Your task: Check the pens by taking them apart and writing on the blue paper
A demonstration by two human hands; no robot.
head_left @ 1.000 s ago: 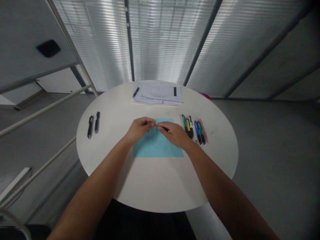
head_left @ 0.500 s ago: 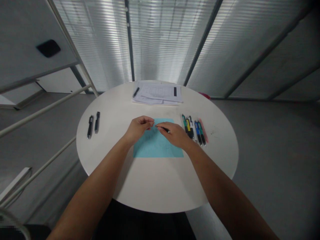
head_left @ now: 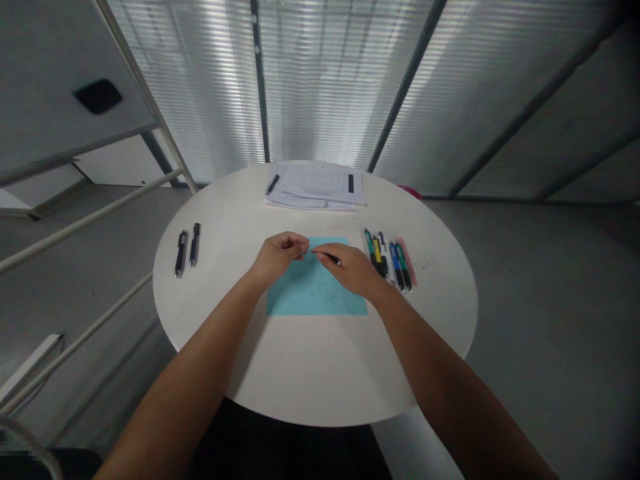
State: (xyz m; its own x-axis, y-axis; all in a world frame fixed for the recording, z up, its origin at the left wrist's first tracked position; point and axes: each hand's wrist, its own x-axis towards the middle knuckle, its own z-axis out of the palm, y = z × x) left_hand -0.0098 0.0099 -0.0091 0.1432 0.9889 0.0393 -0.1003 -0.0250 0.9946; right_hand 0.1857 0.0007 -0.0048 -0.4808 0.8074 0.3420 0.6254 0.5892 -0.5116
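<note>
Over a light blue sheet of paper (head_left: 310, 293) on the round white table (head_left: 300, 373), my right hand (head_left: 353, 270) grips a black pen (head_left: 327, 257) with its fingers closed around the barrel. My left hand (head_left: 277, 257) sits just left of the pen's tip, fingers pinched together; what they pinch is too small to make out. A narrow gap separates the two hands.
A row of coloured pens (head_left: 390, 257) lies right of the blue sheet. Two black pens (head_left: 187, 249) lie at the table's left. White printed papers (head_left: 317, 187) with a black pen (head_left: 273, 185) on them sit at the far edge. Metal railings run along the left.
My left hand has drawn slightly away from the pen tip, opening a small gap between the hands. Little else has moved.
</note>
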